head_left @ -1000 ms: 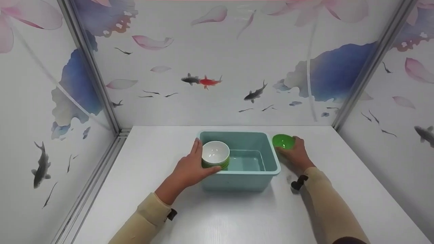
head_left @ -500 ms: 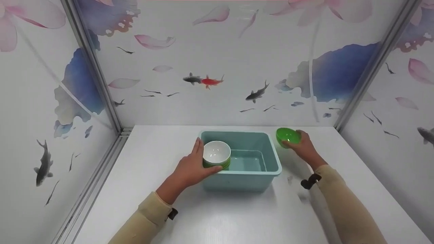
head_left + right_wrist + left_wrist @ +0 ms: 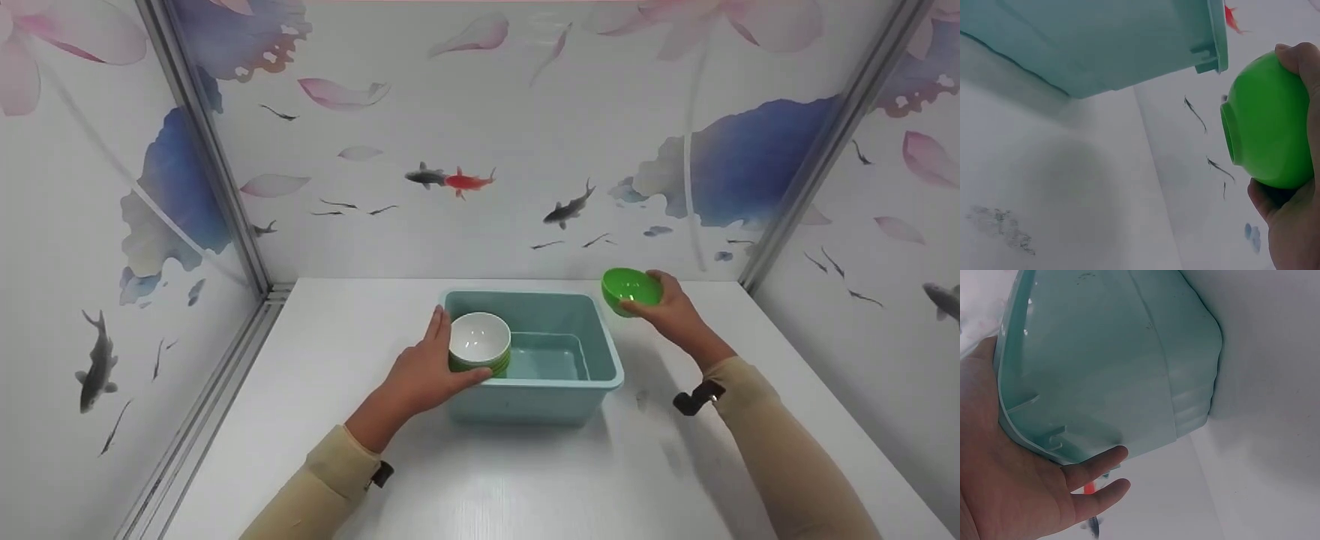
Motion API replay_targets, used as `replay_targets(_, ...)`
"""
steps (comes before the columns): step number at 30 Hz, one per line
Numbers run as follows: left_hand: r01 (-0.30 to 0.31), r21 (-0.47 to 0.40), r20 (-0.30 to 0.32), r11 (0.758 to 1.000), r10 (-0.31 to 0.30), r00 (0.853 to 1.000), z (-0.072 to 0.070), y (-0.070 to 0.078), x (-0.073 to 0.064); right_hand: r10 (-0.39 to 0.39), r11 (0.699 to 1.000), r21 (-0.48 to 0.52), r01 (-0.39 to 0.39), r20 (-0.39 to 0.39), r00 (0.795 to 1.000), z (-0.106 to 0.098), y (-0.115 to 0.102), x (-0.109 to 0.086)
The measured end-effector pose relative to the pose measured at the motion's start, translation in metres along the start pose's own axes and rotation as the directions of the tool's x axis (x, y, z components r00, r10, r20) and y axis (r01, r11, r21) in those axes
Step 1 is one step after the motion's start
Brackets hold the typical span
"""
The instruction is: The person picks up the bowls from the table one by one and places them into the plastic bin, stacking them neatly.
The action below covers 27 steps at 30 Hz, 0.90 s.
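Note:
My left hand [image 3: 427, 369] rests against the near left corner of a light teal plastic tub [image 3: 525, 401]. Its thumb lies along the front rim and its fingers stretch along the outer left side, fairly straight in the left wrist view. Inside the tub's left part stands a stack of bowls, a white-lined bowl [image 3: 480, 337] on top and green edges below. My right hand [image 3: 679, 311] holds a bright green bowl [image 3: 630, 289] above the table, just right of the tub's far corner. Thumb and fingers grip opposite sides of the bowl [image 3: 1266, 124], its foot facing the tub in the right wrist view.
A white table [image 3: 360, 307] carries the tub. Printed white panels [image 3: 465, 240] stand at the back and both sides, joined by metal posts [image 3: 247, 255]. Faint grey smudges [image 3: 1002, 228] mark the tabletop at the right.
My right hand has lifted the green bowl from beside the tub, first shifting right and away, then higher and slightly back left. The left hand and the tub stay put.

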<state>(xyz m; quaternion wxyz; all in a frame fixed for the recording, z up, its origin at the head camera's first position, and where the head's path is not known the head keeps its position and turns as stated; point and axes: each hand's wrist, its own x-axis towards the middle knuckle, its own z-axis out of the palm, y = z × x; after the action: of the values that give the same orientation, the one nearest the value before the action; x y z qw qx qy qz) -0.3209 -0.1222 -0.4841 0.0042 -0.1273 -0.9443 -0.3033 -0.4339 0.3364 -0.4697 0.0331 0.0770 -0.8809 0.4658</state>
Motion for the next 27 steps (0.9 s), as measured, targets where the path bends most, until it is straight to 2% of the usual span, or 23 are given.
replay_targets(7, 0.0, 0.0, -0.008, 1.0, 0.0, 1.0, -0.001, 0.0, 0.001, -0.03, 0.999, 0.024, 0.029, 0.014, 0.999, 0.005, -0.031, -0.009)
replay_targets(13, -0.001, -0.006, -0.013, 1.0, 0.001, 1.0, -0.001, 0.0, 0.001, -0.062, 0.998, 0.024, 0.061, 0.037, 0.997, 0.013, -0.049, -0.014)
replay_targets(20, -0.002, 0.0, -0.009, 1.0, 0.002, 1.0, -0.001, 0.001, 0.0, -0.14, 0.99, 0.013, 0.139, 0.069, 0.988, 0.022, -0.064, -0.019)
replay_targets(27, 0.003, 0.008, -0.009, 1.0, -0.003, 1.0, 0.0, 0.002, 0.0, -0.197, 0.98, -0.011, 0.199, 0.092, 0.976, 0.033, -0.071, -0.022)
